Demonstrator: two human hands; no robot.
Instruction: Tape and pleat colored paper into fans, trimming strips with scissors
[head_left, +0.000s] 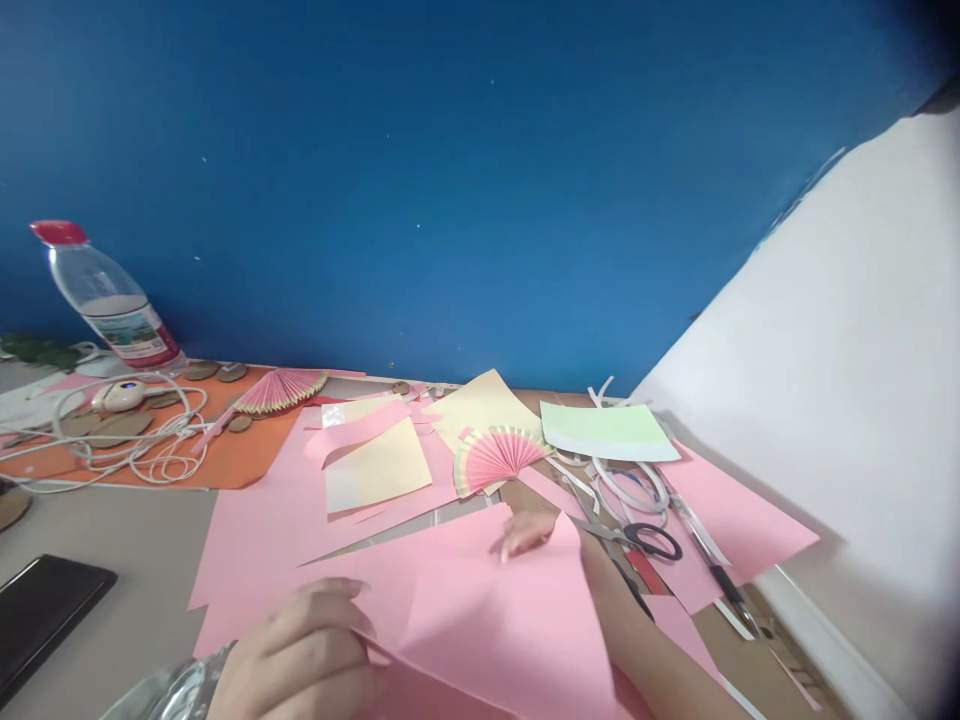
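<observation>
My left hand (307,650) is at the bottom, fingers curled and pinching the near left edge of a folded pink paper sheet (487,610). My right hand (525,532) reaches under the sheet, and only its fingertips show at the far folded edge, gripping it. A pink and yellow paper fan (495,458) lies just beyond the sheet. Black-handled scissors (649,540) rest to the right of my right hand.
Pink, yellow (375,470) and green (604,430) papers cover the table. At the left are a second fan (277,390) on orange paper, a tangled white cable (142,445), a water bottle (112,300) and a black phone (41,610). White board (840,380) leans right.
</observation>
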